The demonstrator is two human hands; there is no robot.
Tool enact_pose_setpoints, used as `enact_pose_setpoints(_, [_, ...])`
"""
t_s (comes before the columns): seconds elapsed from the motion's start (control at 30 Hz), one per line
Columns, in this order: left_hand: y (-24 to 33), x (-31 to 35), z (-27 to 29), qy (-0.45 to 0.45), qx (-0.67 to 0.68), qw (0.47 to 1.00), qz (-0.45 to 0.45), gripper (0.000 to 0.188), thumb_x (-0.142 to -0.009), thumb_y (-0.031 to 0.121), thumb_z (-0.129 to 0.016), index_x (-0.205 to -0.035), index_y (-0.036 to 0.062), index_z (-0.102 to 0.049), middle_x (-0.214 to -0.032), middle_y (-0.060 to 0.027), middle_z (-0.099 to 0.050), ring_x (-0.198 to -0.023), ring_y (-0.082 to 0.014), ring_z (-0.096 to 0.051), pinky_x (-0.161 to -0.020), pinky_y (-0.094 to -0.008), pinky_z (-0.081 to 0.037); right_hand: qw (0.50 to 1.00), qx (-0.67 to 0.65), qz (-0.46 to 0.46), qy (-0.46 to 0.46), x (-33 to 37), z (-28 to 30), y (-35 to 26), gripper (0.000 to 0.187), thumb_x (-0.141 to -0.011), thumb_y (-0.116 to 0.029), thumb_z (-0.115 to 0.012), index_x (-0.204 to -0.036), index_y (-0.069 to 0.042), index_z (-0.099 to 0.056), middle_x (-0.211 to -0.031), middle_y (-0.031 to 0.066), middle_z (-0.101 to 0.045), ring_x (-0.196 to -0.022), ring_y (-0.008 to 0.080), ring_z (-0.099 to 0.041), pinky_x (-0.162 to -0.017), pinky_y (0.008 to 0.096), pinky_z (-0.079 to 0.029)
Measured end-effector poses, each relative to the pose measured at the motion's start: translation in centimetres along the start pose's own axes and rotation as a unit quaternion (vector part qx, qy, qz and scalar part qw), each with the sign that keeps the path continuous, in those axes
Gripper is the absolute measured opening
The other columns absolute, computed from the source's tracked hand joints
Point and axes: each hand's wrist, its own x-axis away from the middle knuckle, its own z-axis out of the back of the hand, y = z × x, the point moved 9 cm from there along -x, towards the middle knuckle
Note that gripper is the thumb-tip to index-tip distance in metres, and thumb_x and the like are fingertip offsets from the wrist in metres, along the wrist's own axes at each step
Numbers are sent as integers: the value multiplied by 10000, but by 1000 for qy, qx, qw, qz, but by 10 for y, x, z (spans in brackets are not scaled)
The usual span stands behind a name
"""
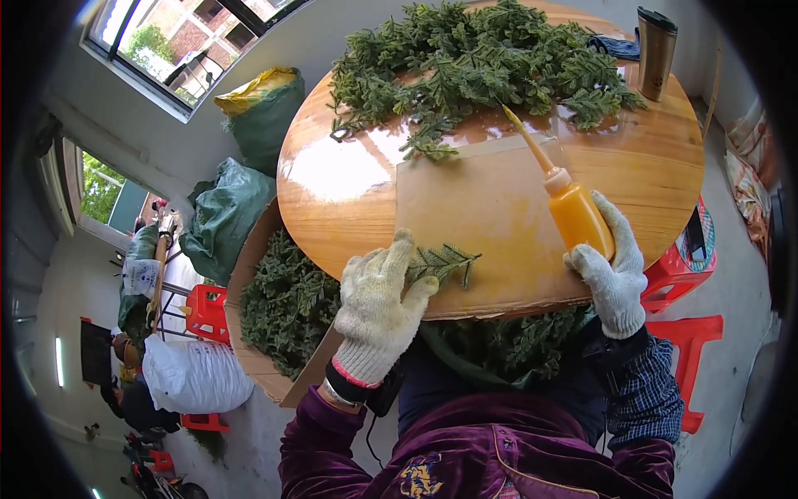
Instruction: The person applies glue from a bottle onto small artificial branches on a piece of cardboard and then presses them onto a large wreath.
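My right hand (615, 274), in a white knit glove, grips a squeeze bottle (579, 218) of yellow-orange liquid. The bottle leans, its long thin nozzle pointing up and left toward the branches. In a matching glove, my left hand (374, 308) rests at the table's near edge. A small green fir sprig (445, 263) comes out from between its thumb and index finger, pointing right over a stained cardboard sheet (482, 195). The sprig's inner end is hidden by the glove. Across the far side of the round wooden table (332, 229) spreads a heap of green fir branches (465, 62).
A metal tumbler (657, 54) stands at the table's far right. Left of the table, a cardboard box (253, 337) holds more greenery, with green sacks (229, 220) behind. More sprigs (515, 341) lie in my lap below the edge. Red stools (694, 366) stand right.
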Motion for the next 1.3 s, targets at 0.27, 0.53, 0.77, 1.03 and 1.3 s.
enact_pose_setpoints(0.27, [-12, -9, -22, -27, 19, 999, -32, 708, -777, 146, -827, -1425, 41, -561, -1201, -187, -680, -1093, -375, -634, -988, -457, -496, 994, 37, -17, -105, 12, -4, -27, 749, -798, -159, -759, -1475, 10, -485, -1247, 118, -631, -963, 185, -659, -901, 320, -547])
enact_pose_setpoints(0.53, [-19, -12, -36, -117, 79, 990, 5, 754, -853, 173, -754, -1528, 53, -440, -1412, -209, -581, -1294, -381, -549, -1115, -447, -428, 919, 243, 175, -258, 35, -29, -70, 628, -754, -134, -816, -1319, 52, -615, -1191, 193, -666, -1066, 288, -676, -947, 371, -524])
enact_pose_setpoints(0.77, [-28, -12, -44, -147, 103, 983, 39, 800, -860, 158, -747, -1567, 74, -383, -1508, -196, -504, -1388, -366, -477, -1165, -420, -391, 885, 324, 185, -278, 26, -54, -83, 607, -727, -123, -822, -1288, 25, -646, -1148, 200, -667, -1050, 341, -677, -950, 389, -522])
enact_pose_setpoints(1.03, [-26, -11, -41, -113, 116, 986, 36, 817, -850, 134, -757, -1570, 70, -375, -1515, -193, -497, -1381, -374, -478, -1157, -420, -399, 878, 348, 159, -288, 16, -57, -63, 571, -741, -108, -803, -1284, -12, -657, -1115, 182, -676, -1019, 339, -679, -925, 391, -531])
enact_pose_setpoints(1.3, [-7, 3, -18, 38, -2, 998, -44, 819, -813, 203, -816, -1509, -2, -435, -1295, -190, -618, -1163, -372, -580, -1031, -487, -447, 881, 355, 140, -282, 17, -52, -55, 577, -734, -105, -801, -1287, -24, -658, -1117, 178, -670, -1019, 349, -676, -927, 391, -531])
